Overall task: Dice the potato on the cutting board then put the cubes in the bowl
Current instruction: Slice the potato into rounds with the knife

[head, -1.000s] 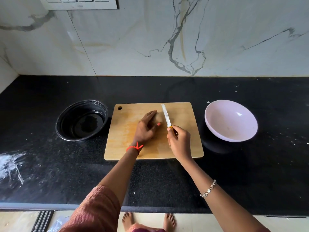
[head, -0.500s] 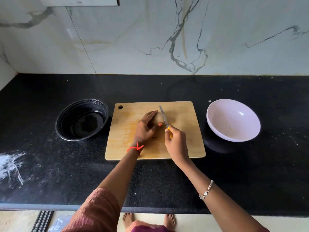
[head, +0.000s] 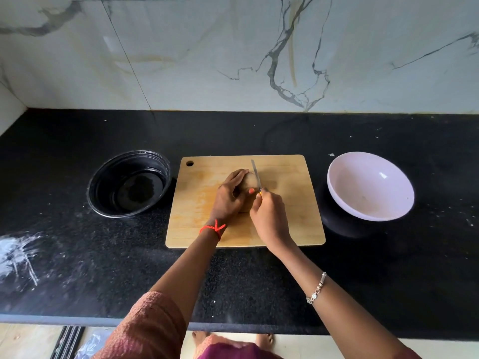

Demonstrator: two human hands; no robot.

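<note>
My right hand, closed around the knife, has brought the blade down onto the potato, so the first cut begins. My left hand clamps the potato mid cutting board. One potato, one knife, two bowls: pink bowl, black bowl.

Knife on hand-steadied potato

Black speckled countertop – white marble wall with grey veins behind; pale floor below.
</note>
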